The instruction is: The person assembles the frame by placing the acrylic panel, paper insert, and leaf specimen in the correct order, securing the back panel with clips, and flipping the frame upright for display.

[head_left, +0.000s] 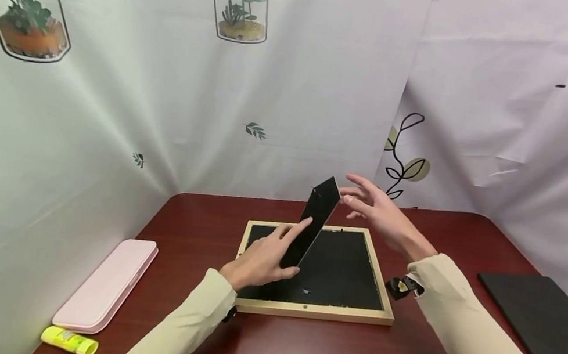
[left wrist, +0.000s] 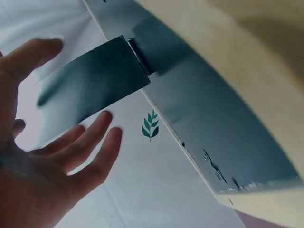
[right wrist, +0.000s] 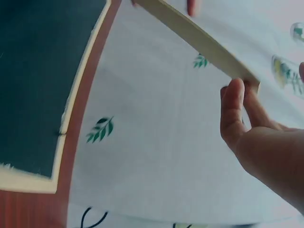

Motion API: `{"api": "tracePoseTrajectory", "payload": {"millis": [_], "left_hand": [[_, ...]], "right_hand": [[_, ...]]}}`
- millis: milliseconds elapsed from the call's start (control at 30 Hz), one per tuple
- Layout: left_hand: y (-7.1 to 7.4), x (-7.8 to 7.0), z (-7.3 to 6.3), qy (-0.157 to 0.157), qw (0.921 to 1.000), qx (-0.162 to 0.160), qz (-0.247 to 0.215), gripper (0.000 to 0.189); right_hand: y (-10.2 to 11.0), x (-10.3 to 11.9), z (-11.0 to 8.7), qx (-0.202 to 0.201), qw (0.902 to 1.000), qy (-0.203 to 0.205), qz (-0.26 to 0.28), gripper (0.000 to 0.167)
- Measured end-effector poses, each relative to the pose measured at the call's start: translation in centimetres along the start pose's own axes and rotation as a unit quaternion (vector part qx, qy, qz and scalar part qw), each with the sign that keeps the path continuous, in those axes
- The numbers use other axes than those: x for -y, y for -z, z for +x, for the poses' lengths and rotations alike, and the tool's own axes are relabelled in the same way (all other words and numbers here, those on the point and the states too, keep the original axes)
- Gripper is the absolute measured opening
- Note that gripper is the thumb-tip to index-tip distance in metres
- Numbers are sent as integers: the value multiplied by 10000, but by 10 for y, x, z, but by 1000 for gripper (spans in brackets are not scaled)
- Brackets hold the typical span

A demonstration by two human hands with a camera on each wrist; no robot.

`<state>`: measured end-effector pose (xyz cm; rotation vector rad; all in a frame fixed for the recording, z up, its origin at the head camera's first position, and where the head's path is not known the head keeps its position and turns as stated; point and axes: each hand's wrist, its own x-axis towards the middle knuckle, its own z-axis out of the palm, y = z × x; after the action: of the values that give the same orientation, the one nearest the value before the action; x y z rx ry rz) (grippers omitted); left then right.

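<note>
A wooden picture frame (head_left: 313,312) lies with its black back up. Its black stand leg (head_left: 317,216) is raised from the backing at a slant, and the left wrist view shows a small hinge (left wrist: 138,54) at its base. My left hand (head_left: 264,256) is at the leg's face, index finger stretched along it, thumb near its lower end. In the left wrist view the fingers spread loosely beside the leg. My right hand (head_left: 377,211) pinches the leg's upper corner by its edge, index finger held out. From the right wrist, the leg's pale edge (right wrist: 209,42) meets the fingertips.
A pink case (head_left: 105,285) lies at the table's left edge, with a yellow glue stick (head_left: 69,342) in front of it. A flat black board (head_left: 542,329) lies at the right. Patterned white fabric (head_left: 297,102) hangs behind the dark red table (head_left: 193,231).
</note>
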<state>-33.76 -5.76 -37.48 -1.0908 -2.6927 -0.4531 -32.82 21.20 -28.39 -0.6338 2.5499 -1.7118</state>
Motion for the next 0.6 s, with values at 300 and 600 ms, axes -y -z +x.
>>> {"api": "tracePoseTrajectory", "payload": {"millis": [300,600], "left_hand": [[-6,-10,11,-36,9895,-1421,-276,114],[-7,-12,11,-266,9895,-1389,-315,94]], "right_hand": [[-9,-1,0,484,9963,406,581,56],[3,-63,20,506,9684,-224,-2431,39]]}}
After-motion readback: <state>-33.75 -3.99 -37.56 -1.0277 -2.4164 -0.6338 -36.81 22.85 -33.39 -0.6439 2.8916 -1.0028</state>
